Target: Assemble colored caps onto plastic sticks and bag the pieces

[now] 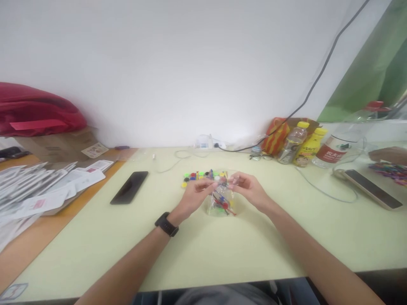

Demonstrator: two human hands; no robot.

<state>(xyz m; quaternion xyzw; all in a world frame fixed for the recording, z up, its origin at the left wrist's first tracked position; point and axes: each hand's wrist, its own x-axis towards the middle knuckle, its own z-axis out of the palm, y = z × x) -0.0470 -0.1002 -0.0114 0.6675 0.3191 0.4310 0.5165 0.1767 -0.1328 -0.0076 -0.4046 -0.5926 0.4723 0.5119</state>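
My left hand (195, 194) and my right hand (249, 188) meet over the middle of the pale green table (203, 250). Both pinch the top of a small clear plastic bag (221, 202) that holds several coloured bits, red and blue among them. The bag's bottom rests on the table. Just behind the hands lies a row of small coloured pieces (203, 175), green, yellow, red and blue. A black watch (166, 224) sits on my left wrist.
A black phone (129, 187) lies left of the hands. White packets (41, 190) are piled at the far left. Bottles (300, 148) stand at the back right, with another phone (372, 189) and cables. Another person's hand (389, 155) shows at the right edge.
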